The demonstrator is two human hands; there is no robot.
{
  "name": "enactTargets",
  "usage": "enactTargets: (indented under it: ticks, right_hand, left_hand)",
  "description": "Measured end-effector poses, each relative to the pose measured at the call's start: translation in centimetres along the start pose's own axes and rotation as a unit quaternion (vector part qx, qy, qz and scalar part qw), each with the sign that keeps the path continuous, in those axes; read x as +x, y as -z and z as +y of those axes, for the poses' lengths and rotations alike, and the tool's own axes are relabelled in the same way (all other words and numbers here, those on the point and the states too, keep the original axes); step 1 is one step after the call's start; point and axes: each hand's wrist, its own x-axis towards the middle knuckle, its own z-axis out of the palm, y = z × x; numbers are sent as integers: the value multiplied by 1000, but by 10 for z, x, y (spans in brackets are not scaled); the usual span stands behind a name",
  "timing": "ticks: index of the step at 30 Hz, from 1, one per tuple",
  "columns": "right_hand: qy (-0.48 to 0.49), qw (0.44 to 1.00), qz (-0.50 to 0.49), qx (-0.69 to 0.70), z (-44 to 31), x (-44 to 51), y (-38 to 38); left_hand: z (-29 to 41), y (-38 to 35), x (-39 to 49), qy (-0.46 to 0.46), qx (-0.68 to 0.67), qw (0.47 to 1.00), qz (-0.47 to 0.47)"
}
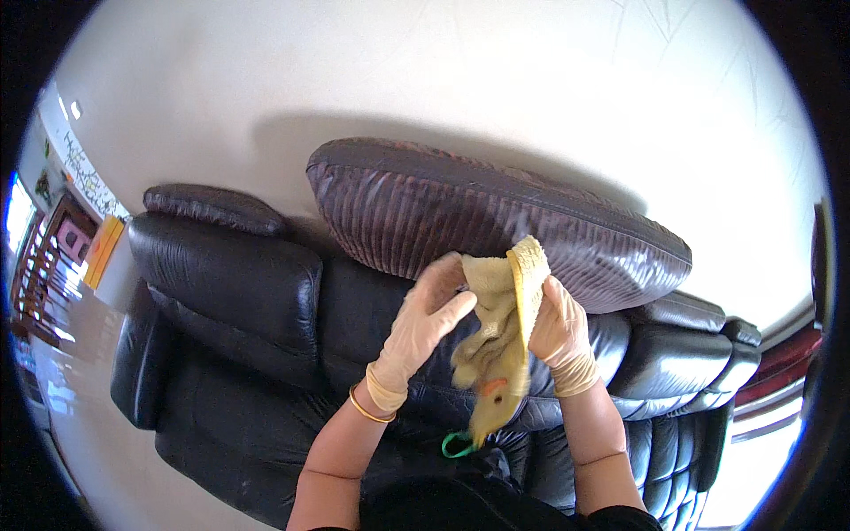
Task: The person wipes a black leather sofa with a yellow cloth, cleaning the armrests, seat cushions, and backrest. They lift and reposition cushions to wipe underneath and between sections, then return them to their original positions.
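Note:
A yellow fleecy cloth [495, 318] with a darker yellow edge hangs between my two gloved hands, over a black leather sofa [226, 398]. My left hand [428, 312], in a thin pale glove, holds the cloth's upper left corner. With the fingers of my right hand [561, 325], gloved the same way, I grip its upper right edge. Just beyond the cloth, a large ribbed brown cushion [425, 212] leans on top of the sofa back against the wall. A green loop [458, 445] shows below the cloth's lower end; what it belongs to is unclear.
A smaller dark cushion [212, 209] rests on the left sofa back. The pale wall [465, 73] rises behind. At the far left are wooden chairs [40, 279] and an orange box-like object [104, 252]. Dark red fabric [780, 365] is by the bright window at right.

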Motion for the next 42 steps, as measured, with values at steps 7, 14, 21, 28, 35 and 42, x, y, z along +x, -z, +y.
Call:
enactTargets:
  ticks: [7, 14, 21, 28, 35, 42]
  right_hand:
    - [71, 916, -314, -240, -85, 19, -69]
    - [359, 803, 63, -473, -71, 56, -49]
    - [300, 608, 159, -718, -42, 102, 17]
    - [349, 621, 153, -686, -9, 113, 28]
    - [352, 604, 145, -701, -9, 109, 30]
    - [377, 601, 132, -692, -6, 120, 23]
  left_hand:
    - [-53, 33, -31, 48, -330, 936, -111]
    - [-104, 67, -51, -80, -137, 977, -140]
    - [-99, 68, -8, -162, -508, 846, -6]
    - [-112, 44, 122, -198, 412, 830, 319]
    - [-8, 116, 125, -314, 282, 859, 292]
    - [-36, 131, 85, -125, 129, 875, 450]
